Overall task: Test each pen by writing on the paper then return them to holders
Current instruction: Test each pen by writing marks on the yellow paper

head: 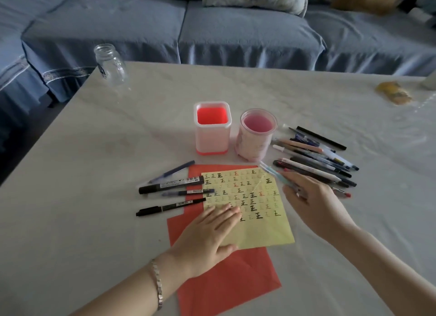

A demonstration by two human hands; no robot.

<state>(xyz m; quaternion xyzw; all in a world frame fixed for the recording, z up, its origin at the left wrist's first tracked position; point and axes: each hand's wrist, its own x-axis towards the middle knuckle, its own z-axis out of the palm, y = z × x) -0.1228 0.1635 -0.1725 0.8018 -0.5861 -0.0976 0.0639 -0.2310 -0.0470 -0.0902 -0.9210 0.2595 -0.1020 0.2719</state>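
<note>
Yellow square paper (266, 233), full of ink marks, lay under the left hand (207, 235), whose straight fingers (226, 212) pressed together on it. The right hand (316, 204) pinched a thin light-blue pen (271, 171) just beside the loose pile of pens (316, 157). It could bump that pile, and pens might roll away.

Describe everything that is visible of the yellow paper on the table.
The yellow paper is a thin, roughly square sheet lying flat, mostly on a red sheet on the table. A faint grid covers its upper part; many cells hold the same handwritten character, mostly black, a few red. Its lower part is bare. A crease crosses the upper right corner. The left hand presses flat on its lower left edge; the right hand holds a light blue pen near that corner.
</note>
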